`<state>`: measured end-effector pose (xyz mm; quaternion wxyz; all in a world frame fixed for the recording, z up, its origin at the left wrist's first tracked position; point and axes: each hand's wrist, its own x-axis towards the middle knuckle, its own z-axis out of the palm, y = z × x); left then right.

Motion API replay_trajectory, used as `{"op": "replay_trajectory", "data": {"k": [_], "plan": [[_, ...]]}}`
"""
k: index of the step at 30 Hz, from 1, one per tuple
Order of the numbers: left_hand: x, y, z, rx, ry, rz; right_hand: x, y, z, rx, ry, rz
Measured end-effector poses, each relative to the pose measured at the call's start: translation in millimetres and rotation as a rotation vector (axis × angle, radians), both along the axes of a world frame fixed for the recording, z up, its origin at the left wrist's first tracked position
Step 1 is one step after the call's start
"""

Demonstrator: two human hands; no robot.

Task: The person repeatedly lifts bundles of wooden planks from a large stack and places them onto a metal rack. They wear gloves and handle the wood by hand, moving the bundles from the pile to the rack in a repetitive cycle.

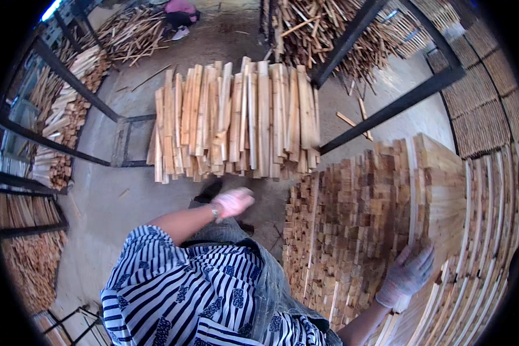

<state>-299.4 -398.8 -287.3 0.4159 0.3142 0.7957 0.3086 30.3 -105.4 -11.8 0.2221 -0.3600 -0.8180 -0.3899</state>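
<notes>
In front of the person, a wide heap of pale brown, long wooden strips [236,115] is seen, laid side by side in several layers, with their ends uneven. On the right side, a tall, tightly packed stack of light and dark brown wooden strips [352,213] is placed, and many of its square ends are shown.

The left hand [234,202], covered by a thin whitish-pink glove, is held over the grey concrete floor [92,213], near the lower edge of the wide heap and apart from it. Its fingers are blurred, so it cannot be told whether they are spread or pressed together. A metallic band [215,211] is worn on its wrist.

The right hand [406,278], covered by a thin whitish glove, is laid over the tall stack, with the thumb set apart from the slightly spread fingers; no strip is seen to be pinched by it. Whether the palm is fully supported by the wood cannot be told.

A blue-and-white striped shirt [161,288] is worn under a grey-blue apron [265,279]. Beyond the wide heap, another person in a pink top [180,7] is partly seen beside a loose pile of thin sticks [130,34].
</notes>
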Motion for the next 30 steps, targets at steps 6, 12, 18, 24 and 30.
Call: {"op": "replay_trajectory", "data": {"k": [6,12,18,24,30], "plan": [[-110.7,-215.5,-156.5,-0.318,-0.148,0.833,-82.8,-83.2,-60.1,-0.38,0.315,0.56],[-172.7,-268.6,-171.7,-0.023,-0.423,1.0,-192.9,-245.9,-317.2,-2.133,0.308,0.22],[-298.9,-284.1,-174.3,-0.15,-0.463,1.008,-309.9,-383.4,-482.8,-2.454,0.275,-0.092],[-444.3,-298.6,-254.0,-0.259,-0.427,0.928,-461.5,-404.9,-583.1,-1.996,-0.167,-0.304],[-500.8,-278.3,-322.4,-0.116,-0.532,0.949,-543.1,-415.8,-609.4,-2.064,1.045,-0.826]]}}
